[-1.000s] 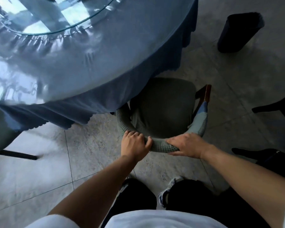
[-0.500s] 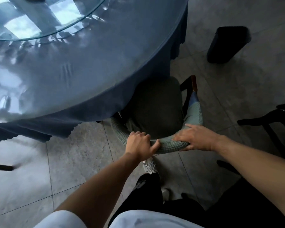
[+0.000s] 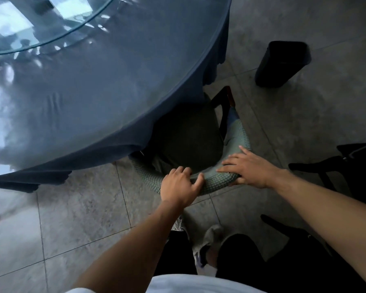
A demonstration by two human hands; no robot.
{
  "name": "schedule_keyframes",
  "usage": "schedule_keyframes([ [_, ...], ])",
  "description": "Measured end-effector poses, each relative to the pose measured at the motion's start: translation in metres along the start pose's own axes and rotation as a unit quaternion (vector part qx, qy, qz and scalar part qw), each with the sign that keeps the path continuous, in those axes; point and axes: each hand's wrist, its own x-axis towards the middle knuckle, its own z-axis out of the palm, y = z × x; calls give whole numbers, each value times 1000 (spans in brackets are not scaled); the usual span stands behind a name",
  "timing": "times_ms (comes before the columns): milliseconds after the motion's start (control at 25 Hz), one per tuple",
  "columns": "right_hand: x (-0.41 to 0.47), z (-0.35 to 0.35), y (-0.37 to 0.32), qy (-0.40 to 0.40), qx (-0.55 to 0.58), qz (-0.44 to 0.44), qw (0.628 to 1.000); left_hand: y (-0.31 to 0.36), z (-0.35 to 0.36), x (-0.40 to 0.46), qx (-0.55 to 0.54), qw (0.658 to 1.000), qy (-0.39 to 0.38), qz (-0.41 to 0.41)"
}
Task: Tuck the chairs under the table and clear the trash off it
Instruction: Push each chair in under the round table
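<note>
Chair (image 3: 188,134) (half-tucked) under 2 hands.

Dim daylight glares off the glossy table (image 3: 106,85) at upper left; wide-angle edges bend, with slight blur

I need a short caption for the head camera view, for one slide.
Both hands, left and right, on the green chair's backrest, its seat partly under the blue-clothed table.
</note>
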Motion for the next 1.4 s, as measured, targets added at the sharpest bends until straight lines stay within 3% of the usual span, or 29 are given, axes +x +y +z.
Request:
schedule_keyframes([
  [520,-12,-23,178,-10,-61,-131,989,155,27,58,-83,987,-34,-137],
  [800,-23,-32,227,-16,-49,-176,983,210,44,73,-132,969,-17,-206],
  [960,-26,-38,225,-28,34,-152,987,220,52,73,-177,950,11,-258],
  [1040,-22,-42,215,18,133,-107,985,225,52,77,-180,941,45,-283],
  [1120,-14,-37,199,128,198,-64,970,233,50,86,-186,929,120,-296],
  [1200,-6,-27,185,210,168,-57,961,241,50,91,-157,929,190,-275],
  [1400,6,-13,185,261,145,-78,951,240,63,89,-102,921,266,-265],
])
